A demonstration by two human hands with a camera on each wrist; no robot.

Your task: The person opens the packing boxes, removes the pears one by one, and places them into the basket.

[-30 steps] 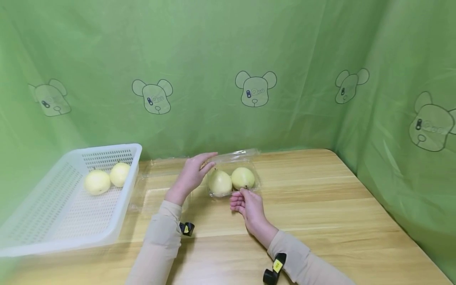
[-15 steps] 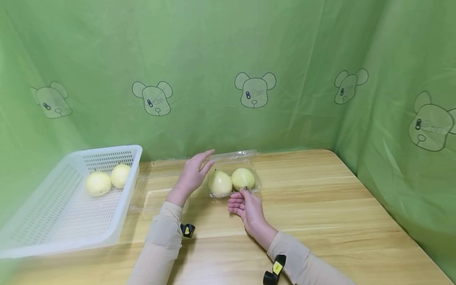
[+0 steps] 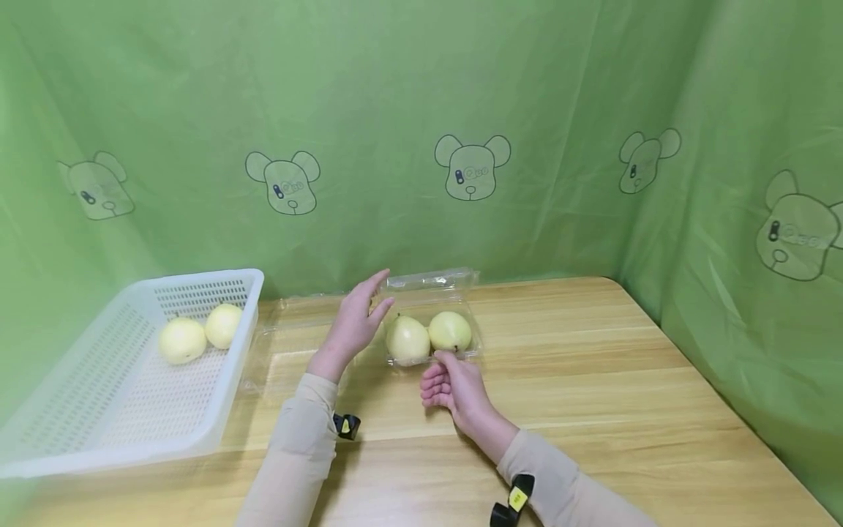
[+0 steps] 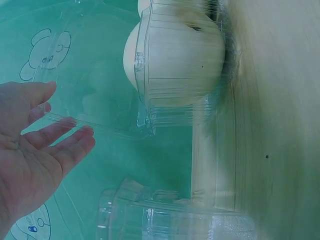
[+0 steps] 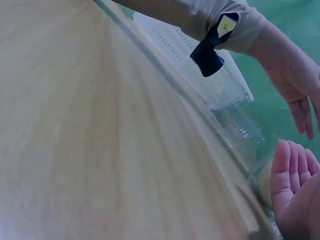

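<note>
Two pale yellow pears, a left one (image 3: 407, 339) and a right one (image 3: 450, 331), sit in a clear plastic clamshell box (image 3: 476, 344). Its lid (image 3: 431, 282) stands raised at the back. Beside the lid's left edge is my left hand (image 3: 352, 322); in the left wrist view its fairly straight fingers (image 4: 70, 145) overlap the lid's edge, thumb apart. At the box's front, my right hand (image 3: 464, 391) has its thumb by the rim, other fingers loosely bent below. In the right wrist view its fingers (image 5: 295, 167) look nearly straight; thumb contact is hidden.
A white perforated basket (image 3: 227, 402) at the left holds two more pears (image 3: 182, 340). Between basket and box lies another clear plastic container (image 3: 290, 359). A green curtain (image 3: 375, 88) hangs behind the wooden table (image 3: 593, 410).
The lid has tipped further upright, and my left fingertips have risen slightly with it. My right thumb has shifted a little left along the box's front. The pears stay in place.
</note>
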